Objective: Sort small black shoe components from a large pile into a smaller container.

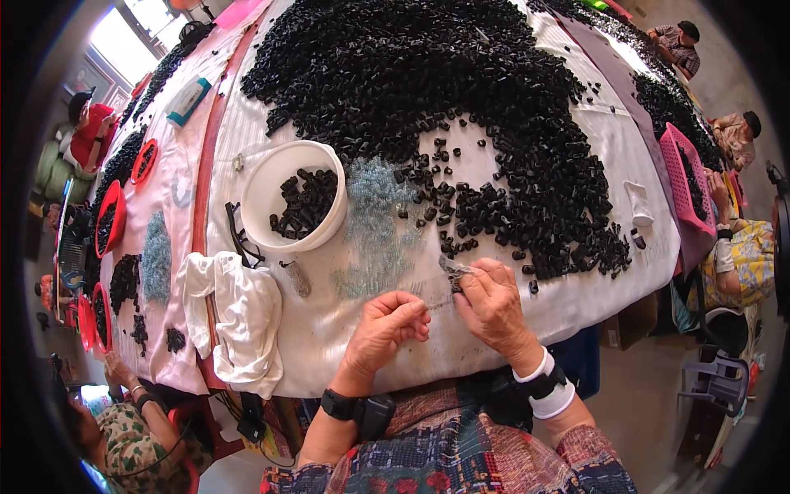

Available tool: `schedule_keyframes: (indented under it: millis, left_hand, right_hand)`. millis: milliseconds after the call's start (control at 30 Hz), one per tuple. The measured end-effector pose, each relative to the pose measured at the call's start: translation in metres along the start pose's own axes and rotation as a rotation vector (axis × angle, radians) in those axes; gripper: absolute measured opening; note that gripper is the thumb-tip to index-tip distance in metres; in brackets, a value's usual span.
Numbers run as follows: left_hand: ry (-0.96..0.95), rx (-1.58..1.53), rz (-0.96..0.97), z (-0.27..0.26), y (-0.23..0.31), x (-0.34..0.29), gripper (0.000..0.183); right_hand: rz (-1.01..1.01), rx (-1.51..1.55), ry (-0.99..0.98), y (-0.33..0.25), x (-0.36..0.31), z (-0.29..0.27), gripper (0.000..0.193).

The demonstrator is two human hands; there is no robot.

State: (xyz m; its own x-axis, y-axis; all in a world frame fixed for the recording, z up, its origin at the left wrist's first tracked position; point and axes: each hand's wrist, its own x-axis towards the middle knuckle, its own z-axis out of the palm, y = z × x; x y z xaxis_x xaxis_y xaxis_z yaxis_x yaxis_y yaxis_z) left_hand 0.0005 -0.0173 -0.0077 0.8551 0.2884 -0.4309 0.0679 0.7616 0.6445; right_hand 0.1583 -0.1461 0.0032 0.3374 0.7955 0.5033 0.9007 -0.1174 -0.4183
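Grey translucent bundle point(451, 265) sits in your right hand point(490, 300), pinched between thumb and fingers just above the near part of the pale cloth-covered surface point(321, 329). Your left hand point(387, 329) is curled closed, thumb against forefinger; you cannot tell from this view whether it pinches a fine strand. If your right grip loosens, the bundle could drop and scatter. A sideways sweep of your left hand could drag the loose pale blue strands point(374, 214) lying just beyond it, while a swing of your right could knock the nearby small black pieces point(568, 239) about, since nothing fences either in. What you hold looks thin, wispy and slightly glossy, smoky grey, its upper end poking past your fingertips; the rest is hidden.
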Motion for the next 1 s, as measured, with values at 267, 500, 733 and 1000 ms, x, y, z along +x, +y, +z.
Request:
schedule_keyframes:
  millis: [267, 500, 733, 1000]
  left_hand:
    - [0.124, 0.027, -0.043, 0.014, 0.005, 0.002, 0.011]
    - [0.001, 0.196, 0.009, 0.005, 0.004, 0.001, 0.017]
    - [0.162, -0.027, 0.13, -0.001, 0.012, -0.003, 0.017]
    - [0.192, -0.155, 0.346, -0.011, 0.015, -0.005, 0.015]
  right_hand:
    - [-0.087, 0.037, 0.003, 0.0, -0.002, 0.001, 0.031]
    - [-0.101, 0.491, -0.137, -0.021, 0.001, -0.002, 0.034]
    - [0.212, 0.578, 0.01, -0.019, 0.008, 0.008, 0.028]
    - [-0.082, 0.279, -0.065, -0.014, 0.013, 0.033, 0.028]
